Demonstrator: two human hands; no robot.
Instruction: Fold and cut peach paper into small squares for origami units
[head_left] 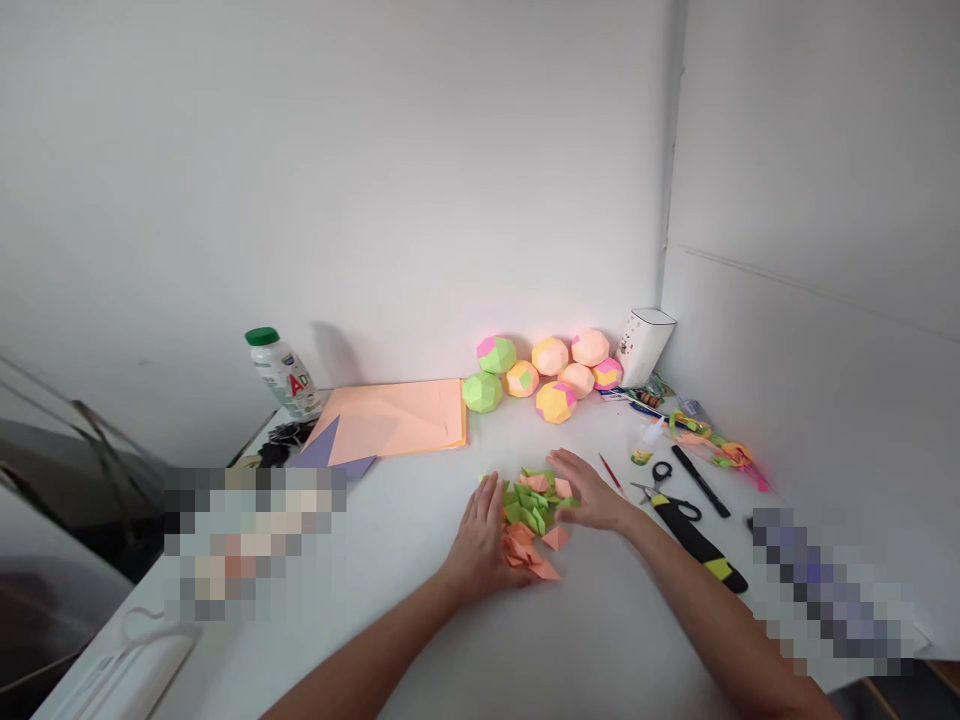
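The table [405, 530] is coloured plain white. Near its far edge, the faceted paper balls [550, 356] are blocked in lime green, peach, yellow and magenta. Farther from that edge, the folded paper pieces [531, 512] are mixed in lime green and peach. A peach sheet [409, 412], edged with yellow at its right, and a purple sheet [319, 448] are seen toward the far left corner, where a white bottle [281, 375] is topped by a green cap [262, 337] and printed with a red letter. At the far right corner, a white container [649, 345] is speckled with black; along the right edge, a tool [697, 541] is banded in black and yellow
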